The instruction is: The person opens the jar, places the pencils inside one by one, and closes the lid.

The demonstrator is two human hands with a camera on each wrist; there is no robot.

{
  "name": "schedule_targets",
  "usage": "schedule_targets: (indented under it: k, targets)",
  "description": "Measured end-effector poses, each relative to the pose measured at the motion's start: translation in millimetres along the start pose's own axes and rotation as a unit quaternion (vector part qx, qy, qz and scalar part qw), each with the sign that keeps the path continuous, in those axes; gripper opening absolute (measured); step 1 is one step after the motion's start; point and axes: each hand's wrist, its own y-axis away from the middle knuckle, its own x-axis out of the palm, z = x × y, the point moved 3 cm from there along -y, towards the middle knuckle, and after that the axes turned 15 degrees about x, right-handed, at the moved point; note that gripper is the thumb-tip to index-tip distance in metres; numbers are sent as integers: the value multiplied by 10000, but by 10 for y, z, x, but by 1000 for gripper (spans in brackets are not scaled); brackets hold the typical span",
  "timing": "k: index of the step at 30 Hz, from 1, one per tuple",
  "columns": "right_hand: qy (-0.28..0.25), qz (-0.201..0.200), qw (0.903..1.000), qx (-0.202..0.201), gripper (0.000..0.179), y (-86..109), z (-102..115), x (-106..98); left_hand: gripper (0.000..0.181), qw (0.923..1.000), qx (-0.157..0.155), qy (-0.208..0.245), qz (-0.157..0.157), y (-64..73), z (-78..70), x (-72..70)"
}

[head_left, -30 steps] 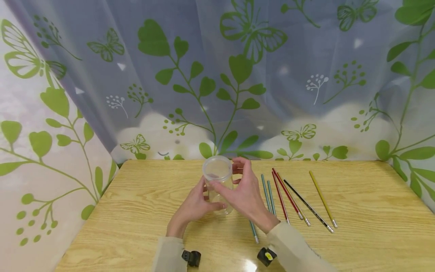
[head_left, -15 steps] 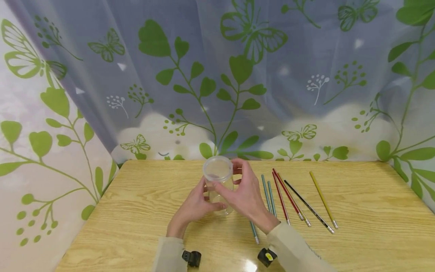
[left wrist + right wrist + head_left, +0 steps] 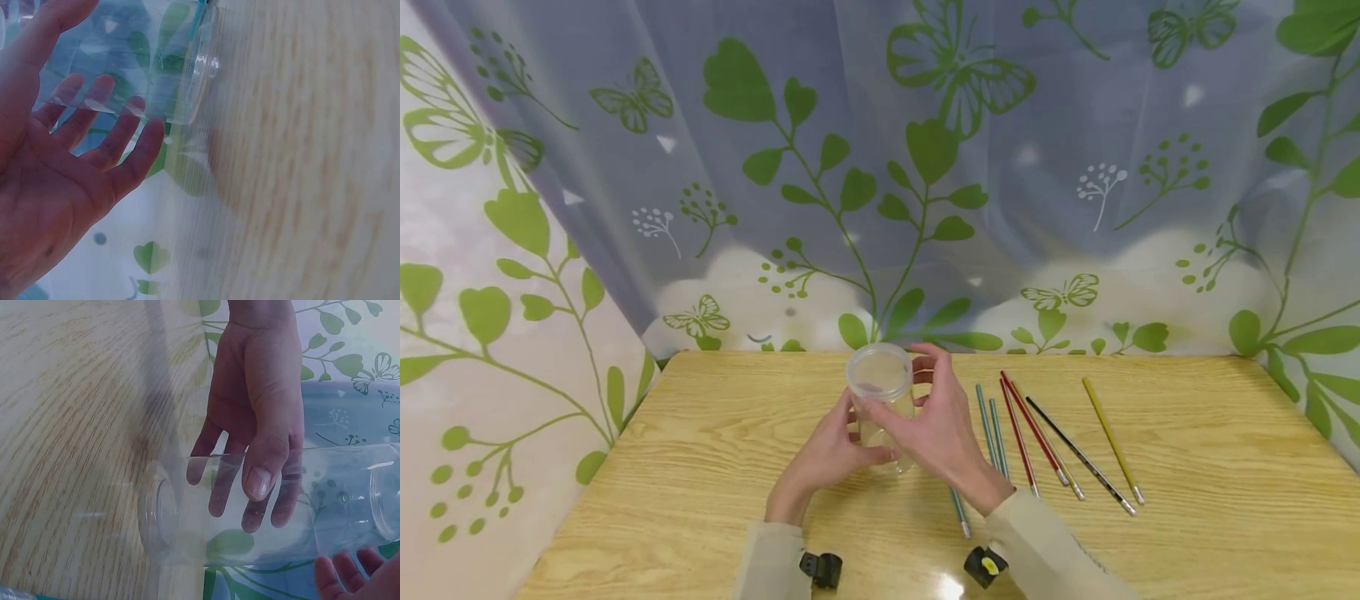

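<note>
A clear plastic jar [image 3: 880,372] with a wide translucent ring at its top stands upright on the wooden table. My left hand [image 3: 827,454] holds its lower body, thumb across the front and fingers behind. Higher up, my right hand [image 3: 943,425] grips the jar from the right, with its thumb at the front just below the top ring. Through the clear wall of the jar [image 3: 294,544], the right wrist view shows the left hand's fingers. The left wrist view has the left hand [image 3: 69,169] beside the jar's base.
Several pencils lie right of the jar: teal pencils [image 3: 985,417], red pencils [image 3: 1037,433], a black pencil [image 3: 1078,450] and a yellow pencil [image 3: 1108,433]. My right forearm partly covers the teal ones. A patterned curtain [image 3: 820,208] hangs behind the table [image 3: 722,425].
Both hands keep their hold on the jar, almost still. The whole head view has shifted very slightly.
</note>
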Motion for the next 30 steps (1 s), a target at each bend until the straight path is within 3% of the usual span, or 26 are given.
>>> schedule_targets:
  k: [10,21,30]
  targets:
    - [-4,-51,9999,148,86,2,13,28,100,10000,0,61,10,3,-5,11]
    - [19,56,9999,-95,76,-6,-4,14,103,10000,43,-26,82,0,-3,9]
    - [235,177,9982,-523,70,-8,-5,-23,103,9999,66,-79,50,-8,-15,2]
